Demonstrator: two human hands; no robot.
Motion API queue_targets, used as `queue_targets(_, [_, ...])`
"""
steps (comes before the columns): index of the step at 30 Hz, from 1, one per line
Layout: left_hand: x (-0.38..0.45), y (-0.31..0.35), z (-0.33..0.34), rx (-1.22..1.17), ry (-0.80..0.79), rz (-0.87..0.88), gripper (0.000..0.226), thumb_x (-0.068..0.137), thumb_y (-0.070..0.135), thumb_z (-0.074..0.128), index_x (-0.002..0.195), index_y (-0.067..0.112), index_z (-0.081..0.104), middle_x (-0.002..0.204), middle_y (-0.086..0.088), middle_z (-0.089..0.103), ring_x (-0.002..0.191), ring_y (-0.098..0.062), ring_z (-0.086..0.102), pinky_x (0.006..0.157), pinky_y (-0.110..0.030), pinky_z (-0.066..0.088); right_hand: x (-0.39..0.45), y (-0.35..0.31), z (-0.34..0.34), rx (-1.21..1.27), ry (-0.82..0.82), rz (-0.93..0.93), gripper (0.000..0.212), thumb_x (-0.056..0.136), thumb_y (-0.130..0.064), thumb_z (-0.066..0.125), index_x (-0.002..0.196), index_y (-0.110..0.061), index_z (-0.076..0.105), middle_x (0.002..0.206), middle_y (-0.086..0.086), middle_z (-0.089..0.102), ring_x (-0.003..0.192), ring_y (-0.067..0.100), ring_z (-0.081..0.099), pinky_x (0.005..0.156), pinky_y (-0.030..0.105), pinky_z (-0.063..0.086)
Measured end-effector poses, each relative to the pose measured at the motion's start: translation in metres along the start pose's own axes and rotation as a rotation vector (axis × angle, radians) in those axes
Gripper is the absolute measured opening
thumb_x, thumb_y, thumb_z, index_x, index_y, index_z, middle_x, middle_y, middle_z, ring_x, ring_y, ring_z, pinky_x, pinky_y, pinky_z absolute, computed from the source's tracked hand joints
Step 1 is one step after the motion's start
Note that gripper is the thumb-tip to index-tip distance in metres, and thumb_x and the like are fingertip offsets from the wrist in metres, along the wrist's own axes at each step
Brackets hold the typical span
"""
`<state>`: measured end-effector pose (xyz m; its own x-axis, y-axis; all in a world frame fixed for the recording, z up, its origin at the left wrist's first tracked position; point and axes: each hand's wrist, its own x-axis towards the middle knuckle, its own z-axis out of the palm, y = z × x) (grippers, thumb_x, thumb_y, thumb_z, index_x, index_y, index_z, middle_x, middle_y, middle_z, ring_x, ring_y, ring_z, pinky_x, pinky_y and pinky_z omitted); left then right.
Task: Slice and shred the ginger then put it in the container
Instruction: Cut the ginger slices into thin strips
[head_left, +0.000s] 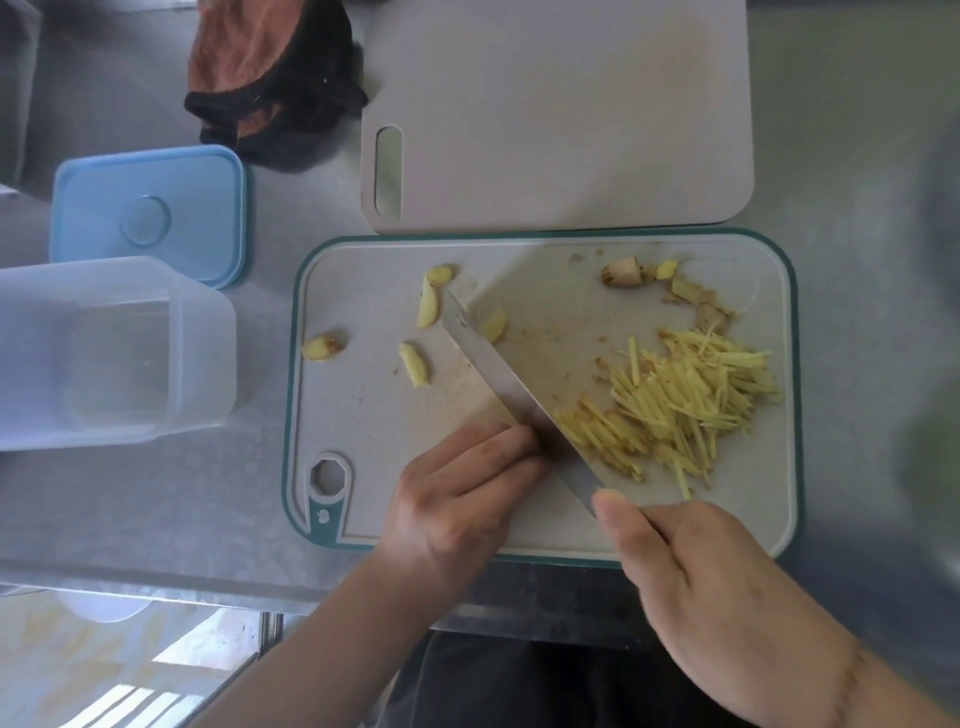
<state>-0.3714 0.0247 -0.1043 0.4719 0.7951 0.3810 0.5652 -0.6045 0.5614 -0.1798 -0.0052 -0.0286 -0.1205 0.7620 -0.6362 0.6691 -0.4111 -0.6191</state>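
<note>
My right hand, nearest the lens, wraps the hidden handle of the broad steel cleaver, thumb on the blade's heel, I judge for steadier chopping. My left hand curls knuckles-forward against the blade's flat; whatever ginger it pins is hidden, so I cannot tell its grip. Both work over the grey, teal-rimmed plastic cutting board. Left of my left hand stands the clear, open plastic container, close for transfer, its blue lid beyond. Right of the blade lies the pile of yellow ginger shreds; beyond my left hand sit unshredded ginger slices, so shredding seems unfinished.
</note>
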Motion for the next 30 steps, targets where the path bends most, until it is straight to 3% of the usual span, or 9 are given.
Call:
queue_targets(3, [-0.001,-0.001,0.001,0.011,0.015,0.014,0.013,0.093,0.000,0.067,0.091,-0.005,0.078,0.102,-0.016,0.075,0.099,-0.025,0.069,0.091,-0.028,0.056,0.000,-0.001,-0.002,-0.003,0.048,-0.027,0.068,0.083,-0.073,0.016,0.048,-0.016,0.028,0.043,-0.001,0.035,0.043,0.012,0.036,0.046,0.023,0.029])
queue_targets(8, [-0.003,-0.001,0.002,0.018,0.048,-0.003,0.018,0.094,-0.001,0.061,0.090,-0.004,0.078,0.098,-0.016,0.074,0.094,-0.024,0.068,0.092,-0.025,0.054,-0.024,0.024,-0.009,-0.056,0.104,0.043,0.072,0.067,-0.085,0.007,0.059,-0.023,0.043,0.050,-0.002,0.047,0.048,0.012,0.044,0.048,0.024,0.030])
queue_targets(12, [-0.004,0.001,-0.001,-0.071,0.052,-0.055,0.017,0.094,0.001,0.062,0.089,-0.004,0.077,0.100,-0.015,0.073,0.095,-0.023,0.070,0.088,-0.026,0.057,-0.035,0.016,-0.006,0.006,0.097,-0.006,0.064,0.069,-0.081,0.012,0.056,-0.030,0.047,0.047,-0.007,0.048,0.049,0.009,0.047,0.047,0.018,0.032])
queue_targets(17, [-0.025,0.015,-0.018,-0.115,0.271,-0.449,0.021,0.085,0.007,0.057,0.079,0.007,0.077,0.101,0.003,0.069,0.095,-0.002,0.065,0.087,-0.014,0.051,-0.032,0.015,0.003,0.071,0.036,-0.090,0.069,0.078,-0.079,0.019,0.058,-0.015,0.034,0.047,-0.002,0.036,0.046,0.007,0.035,0.049,0.021,0.027])
queue_targets(20, [-0.038,0.020,-0.023,-0.103,0.346,-0.594,0.021,0.084,0.013,0.056,0.075,0.011,0.076,0.097,0.009,0.068,0.093,-0.002,0.065,0.084,-0.012,0.050,-0.028,0.014,0.009,0.126,-0.040,-0.101,0.062,0.084,-0.071,0.024,0.056,-0.016,0.029,0.047,-0.003,0.029,0.047,0.007,0.029,0.050,0.021,0.025])
queue_targets(26, [-0.037,0.027,-0.024,-0.026,0.268,-0.541,0.018,0.081,-0.004,0.063,0.077,0.006,0.077,0.097,0.002,0.069,0.096,-0.002,0.065,0.087,-0.011,0.050,-0.032,0.026,0.000,0.153,-0.092,-0.029,0.064,0.081,-0.072,0.027,0.048,-0.018,0.028,0.041,-0.005,0.030,0.042,0.006,0.029,0.049,0.021,0.028])
queue_targets(30, [-0.020,0.030,-0.020,-0.041,0.253,-0.487,0.014,0.085,0.005,0.065,0.079,0.008,0.077,0.096,0.002,0.069,0.092,-0.007,0.067,0.086,-0.015,0.053,-0.035,0.047,-0.025,0.193,-0.018,0.078,0.069,0.073,-0.077,0.024,0.040,-0.019,0.041,0.036,-0.006,0.037,0.037,0.004,0.034,0.048,0.025,0.031])
